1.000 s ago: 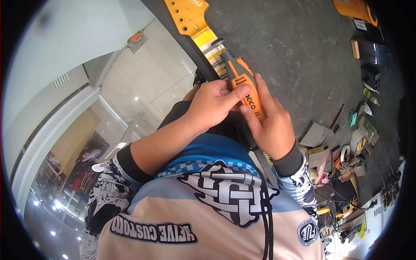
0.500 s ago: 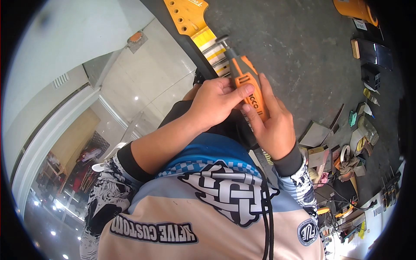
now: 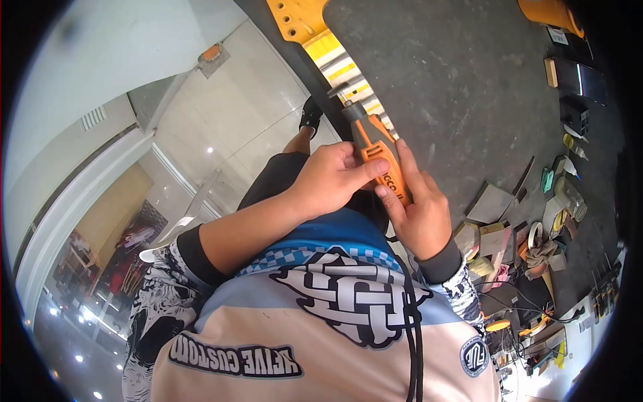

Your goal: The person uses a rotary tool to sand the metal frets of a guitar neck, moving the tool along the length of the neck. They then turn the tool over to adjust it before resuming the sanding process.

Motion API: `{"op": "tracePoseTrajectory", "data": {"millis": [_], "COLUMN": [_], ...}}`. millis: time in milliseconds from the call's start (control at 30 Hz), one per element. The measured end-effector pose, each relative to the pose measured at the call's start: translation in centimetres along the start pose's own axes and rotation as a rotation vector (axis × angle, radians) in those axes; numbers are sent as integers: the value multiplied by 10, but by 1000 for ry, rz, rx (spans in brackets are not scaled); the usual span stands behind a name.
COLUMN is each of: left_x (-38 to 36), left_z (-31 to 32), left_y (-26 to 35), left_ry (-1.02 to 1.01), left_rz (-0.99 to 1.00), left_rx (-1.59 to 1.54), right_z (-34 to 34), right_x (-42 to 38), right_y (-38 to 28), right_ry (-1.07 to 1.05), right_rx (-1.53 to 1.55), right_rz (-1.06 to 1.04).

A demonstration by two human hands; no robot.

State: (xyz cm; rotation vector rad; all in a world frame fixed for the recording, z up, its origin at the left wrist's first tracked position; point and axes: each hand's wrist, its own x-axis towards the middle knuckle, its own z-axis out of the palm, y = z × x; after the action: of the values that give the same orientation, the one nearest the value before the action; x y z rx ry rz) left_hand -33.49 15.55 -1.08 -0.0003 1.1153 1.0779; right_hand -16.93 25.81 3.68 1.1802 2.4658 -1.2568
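Observation:
Both of my hands are wrapped around an orange and grey rotary tool [image 3: 367, 130]. My left hand [image 3: 331, 177] grips it from the left with the thumb across its top. My right hand [image 3: 423, 216] closes on its rear part, index finger stretched along the right side. At the tool's far end, a small dark wheel [image 3: 343, 88] overlaps the fretboard in this view. The guitar neck [image 3: 338, 59] runs from the top of the view down under the tool. Yellow and white tape strips lie between its frets. Its amber headstock [image 3: 300, 19] points away from me.
A dark grey worktop [image 3: 455, 87] lies under the neck. To the right are a heap of wood pieces and blocks [image 3: 492, 238], a small green item [image 3: 548, 179], a black box [image 3: 573, 117] and an orange object [image 3: 549, 15]. Pale floor tiles [image 3: 228, 127] show at left.
My hands have drawn the rotary tool back along the neck toward my body, so the wheel sits farther from the headstock. More taped fretboard shows. The view has shifted slightly.

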Motion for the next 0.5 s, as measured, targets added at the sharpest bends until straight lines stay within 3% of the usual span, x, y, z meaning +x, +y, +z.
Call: {"op": "tracePoseTrajectory", "data": {"millis": [500], "left_x": [-8], "left_z": [-12], "left_y": [-3], "left_ry": [33], "left_rz": [-21], "left_rx": [-31], "right_z": [13], "right_x": [-4], "right_y": [-13], "right_ry": [22], "right_rx": [-57], "right_rz": [23]}}
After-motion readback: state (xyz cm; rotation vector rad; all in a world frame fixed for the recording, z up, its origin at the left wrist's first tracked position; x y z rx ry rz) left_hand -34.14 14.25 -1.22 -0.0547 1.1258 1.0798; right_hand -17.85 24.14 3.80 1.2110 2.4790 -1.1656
